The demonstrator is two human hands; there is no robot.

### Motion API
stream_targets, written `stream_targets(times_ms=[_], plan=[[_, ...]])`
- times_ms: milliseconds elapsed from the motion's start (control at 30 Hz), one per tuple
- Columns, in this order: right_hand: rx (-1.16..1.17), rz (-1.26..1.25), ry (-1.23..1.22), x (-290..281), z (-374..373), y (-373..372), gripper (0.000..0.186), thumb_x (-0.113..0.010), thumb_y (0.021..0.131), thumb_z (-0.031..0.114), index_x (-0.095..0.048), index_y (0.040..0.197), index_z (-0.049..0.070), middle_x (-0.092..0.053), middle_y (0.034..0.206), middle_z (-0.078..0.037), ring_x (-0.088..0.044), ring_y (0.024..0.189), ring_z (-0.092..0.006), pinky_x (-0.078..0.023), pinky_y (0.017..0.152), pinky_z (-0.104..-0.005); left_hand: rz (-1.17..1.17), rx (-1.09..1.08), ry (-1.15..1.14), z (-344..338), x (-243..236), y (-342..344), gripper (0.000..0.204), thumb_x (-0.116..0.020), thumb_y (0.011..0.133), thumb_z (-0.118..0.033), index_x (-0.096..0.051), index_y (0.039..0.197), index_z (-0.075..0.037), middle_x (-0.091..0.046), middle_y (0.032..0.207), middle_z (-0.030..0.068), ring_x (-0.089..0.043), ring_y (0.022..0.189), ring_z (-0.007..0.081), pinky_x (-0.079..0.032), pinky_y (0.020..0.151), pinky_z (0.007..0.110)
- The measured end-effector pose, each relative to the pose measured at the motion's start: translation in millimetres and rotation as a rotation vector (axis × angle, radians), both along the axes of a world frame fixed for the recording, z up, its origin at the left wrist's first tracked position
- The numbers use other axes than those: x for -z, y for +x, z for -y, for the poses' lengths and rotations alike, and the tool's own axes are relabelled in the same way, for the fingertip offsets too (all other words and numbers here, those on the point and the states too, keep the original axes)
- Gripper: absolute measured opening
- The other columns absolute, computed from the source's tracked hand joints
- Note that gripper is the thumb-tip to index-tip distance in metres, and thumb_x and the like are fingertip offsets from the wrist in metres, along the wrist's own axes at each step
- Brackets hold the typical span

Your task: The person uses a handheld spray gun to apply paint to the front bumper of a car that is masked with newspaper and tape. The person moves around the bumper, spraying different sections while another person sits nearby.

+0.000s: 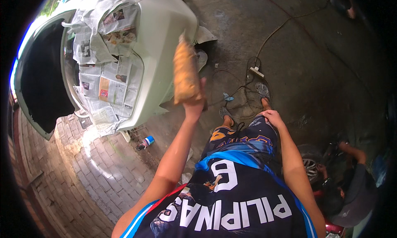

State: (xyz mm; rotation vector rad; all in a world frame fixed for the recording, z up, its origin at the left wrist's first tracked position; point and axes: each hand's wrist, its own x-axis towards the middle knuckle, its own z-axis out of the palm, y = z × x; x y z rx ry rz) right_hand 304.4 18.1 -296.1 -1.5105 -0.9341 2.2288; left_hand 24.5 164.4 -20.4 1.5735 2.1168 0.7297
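Note:
My left hand (pixel 194 107) is raised beside the car's corner, closed round the lower end of a long clear plastic bag (pixel 185 74) of orange-yellow pieces. The bag stands upright with a twisted, narrow top, and motion blurs it; what the pieces are I cannot make out. Down at my right leg, my right hand (pixel 271 116) has its fingers drawn together on the edge of my dark shorts (pixel 252 136). Just left of the bag is a pale car body (pixel 161 44), with newspaper sheets (pixel 111 81) and thin plastic covering its window area.
A dark raised panel (pixel 43 77) stands at the car's far left. A power strip (pixel 256 72) and tangled cords lie near my feet. A blue-capped container (pixel 145 142) lies by the brick paving (pixel 89 178). At right, another person (pixel 351 184) crouches beside a wheel (pixel 310 165).

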Motion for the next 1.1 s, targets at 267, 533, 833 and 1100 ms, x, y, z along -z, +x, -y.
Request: stream_targets(times_ms=[267, 533, 833, 1100], plan=[[-0.008, -0.003, -0.02, -6, -9, 3, 0.021, -0.057, 0.089, 0.016, -0.07, 0.098, 0.001, -0.061, 0.066, 0.0, -0.054, 0.059, -0.0076, -0.043, 0.059, -0.0238, 0.607, -0.815, 0.061, 85, -39, -21, 0.024, -0.07, 0.085, -0.025, -0.052, 0.081, -0.01, -0.047, 0.063, 0.0002, -0.048, 0.054, 0.0121, -0.043, 0.049, 0.028], [-0.046, 0.005, -0.015, -8, -9, 0, 0.021, -0.057, 0.09, 0.016, -0.07, 0.097, 0.001, -0.061, 0.065, -0.001, -0.054, 0.058, -0.008, -0.043, 0.057, -0.0243, 0.823, -0.273, 0.102, -33, -31, 14, 0.021, -0.07, 0.085, -0.016, -0.052, 0.091, -0.006, -0.048, 0.066, 0.0003, -0.048, 0.056, 0.0106, -0.042, 0.052, 0.026], [0.006, -0.017, -0.012, 0, 1, -1, 0.021, -0.058, 0.09, 0.017, -0.07, 0.098, 0.001, -0.061, 0.067, 0.0, -0.052, 0.057, -0.0074, -0.042, 0.055, -0.0229, 0.788, -0.286, 0.181, -18, -68, 20, 0.02, -0.067, 0.087, -0.02, -0.053, 0.087, -0.007, -0.048, 0.07, 0.0001, -0.048, 0.06, 0.0108, -0.041, 0.055, 0.026], [-0.005, 0.001, 0.018, 12, 3, 4, 0.02, -0.06, 0.087, 0.016, -0.071, 0.095, 0.002, -0.061, 0.067, 0.0, -0.052, 0.057, -0.0078, -0.042, 0.055, -0.0245, 0.798, -0.701, 0.216, 33, -61, -11, 0.02, -0.066, 0.088, -0.024, -0.052, 0.086, -0.009, -0.044, 0.069, -0.0011, -0.047, 0.06, 0.0112, -0.041, 0.054, 0.026]])
